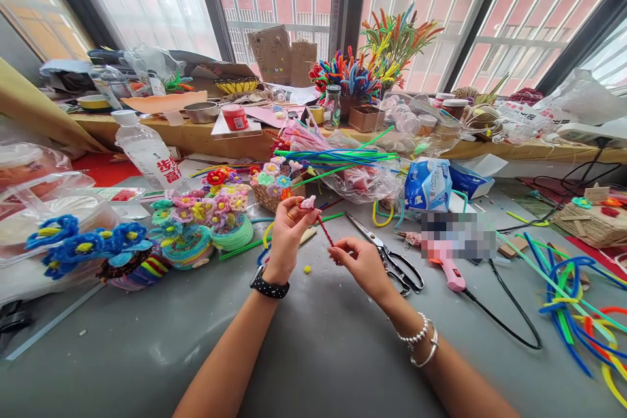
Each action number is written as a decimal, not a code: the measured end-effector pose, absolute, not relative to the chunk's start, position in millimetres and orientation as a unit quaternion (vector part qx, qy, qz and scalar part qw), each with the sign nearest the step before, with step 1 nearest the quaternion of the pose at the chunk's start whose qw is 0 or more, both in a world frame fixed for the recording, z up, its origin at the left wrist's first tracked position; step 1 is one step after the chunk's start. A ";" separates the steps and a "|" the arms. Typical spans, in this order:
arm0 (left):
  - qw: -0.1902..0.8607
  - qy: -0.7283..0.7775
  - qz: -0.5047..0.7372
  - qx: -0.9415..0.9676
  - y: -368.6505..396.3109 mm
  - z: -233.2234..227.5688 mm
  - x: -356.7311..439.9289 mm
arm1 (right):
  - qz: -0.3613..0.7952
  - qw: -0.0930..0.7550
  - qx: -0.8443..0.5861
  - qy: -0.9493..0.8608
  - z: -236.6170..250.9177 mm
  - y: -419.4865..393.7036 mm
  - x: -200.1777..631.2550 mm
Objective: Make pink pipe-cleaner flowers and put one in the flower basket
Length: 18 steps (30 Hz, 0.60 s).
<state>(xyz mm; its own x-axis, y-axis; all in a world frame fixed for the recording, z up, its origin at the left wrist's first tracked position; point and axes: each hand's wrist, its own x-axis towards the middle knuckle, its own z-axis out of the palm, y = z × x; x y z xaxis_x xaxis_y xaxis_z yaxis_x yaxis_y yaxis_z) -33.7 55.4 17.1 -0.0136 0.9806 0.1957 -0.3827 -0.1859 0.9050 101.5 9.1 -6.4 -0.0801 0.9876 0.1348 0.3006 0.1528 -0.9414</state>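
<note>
Between my two hands runs a thin dark red pipe cleaner [324,230], slanting down to the right. My left hand [288,235] pinches its upper end, where a small pale pink piece [307,203] sticks up at the fingertips. The lower end is pinched in the fingers of my right hand [360,268]. Scissors [386,255] with black handles lie just right of my right hand. A tiny yellow bit [307,270] rests on the grey table [313,353] below the hands.
Pipe-cleaner flower pots [189,245] and blue flowers [83,245] stand at the left beside a plastic bottle [147,150]. A pink glue gun [443,264] with a black cord lies at the right, near loose coloured pipe cleaners [568,294]. A tissue pack [428,184] stands behind.
</note>
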 end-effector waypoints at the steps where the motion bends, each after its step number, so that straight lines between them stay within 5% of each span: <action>1: 0.554 0.340 0.615 0.446 55.4 16.0 -33.5 | 0.424 0.443 -0.512 -0.602 -9.0 9.1 100.9; 8: 0.608 0.368 0.493 0.502 52.0 10.9 -28.6 | 0.523 0.442 -0.493 -0.537 -10.8 7.1 112.9; 14: 0.561 0.414 0.526 0.488 56.6 10.6 -32.8 | 0.182 0.277 -0.689 -0.645 -6.0 10.9 148.1; 18: 0.543 0.430 0.519 0.501 58.0 10.4 -34.7 | 0.122 0.148 -0.725 -0.661 -10.8 10.5 146.2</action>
<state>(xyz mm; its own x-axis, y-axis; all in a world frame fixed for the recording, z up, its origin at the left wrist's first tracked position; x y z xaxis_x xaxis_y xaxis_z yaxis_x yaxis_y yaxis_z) -34.7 58.0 10.4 0.0906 0.9945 0.0527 -0.1326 -0.0404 0.9903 146.2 10.5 -10.8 0.0957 0.9952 0.0188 0.9228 -0.0816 -0.3764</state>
